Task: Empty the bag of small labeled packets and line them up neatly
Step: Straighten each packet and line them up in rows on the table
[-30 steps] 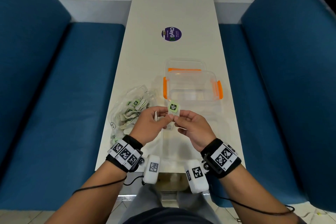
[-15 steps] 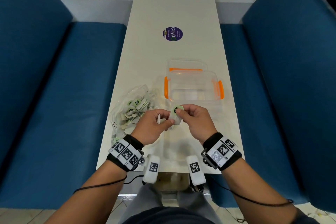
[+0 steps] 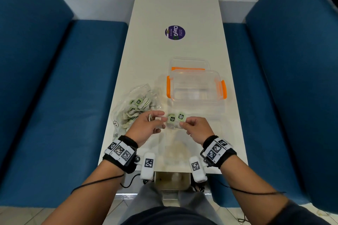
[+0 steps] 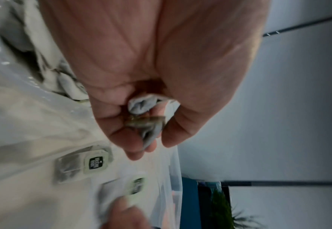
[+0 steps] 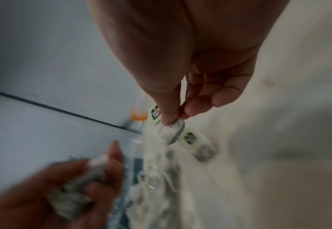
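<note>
A clear plastic bag (image 3: 135,109) full of small white packets with green labels lies at the table's left edge. My left hand (image 3: 157,121) grips a small bunch of packets (image 4: 149,111) just right of the bag. One packet (image 3: 171,119) lies flat on the table between my hands, also plain as the lying packet (image 4: 82,164) in the left wrist view. Right beside it my right hand (image 3: 182,124) pinches another packet (image 3: 181,117) by its lower end, label up. In the right wrist view the thumb and fingers squeeze this pinched packet (image 5: 170,128) low over the table.
A clear plastic box (image 3: 196,86) with orange latches stands just beyond my hands, with its lid (image 3: 188,64) behind it. A round purple sticker (image 3: 175,32) lies farther up the narrow white table (image 3: 182,5). Blue benches (image 3: 73,115) flank both sides.
The packet that both hands held up a second ago is now in my right hand alone, lowered beside the packet lying on the table. The hands have moved apart.
</note>
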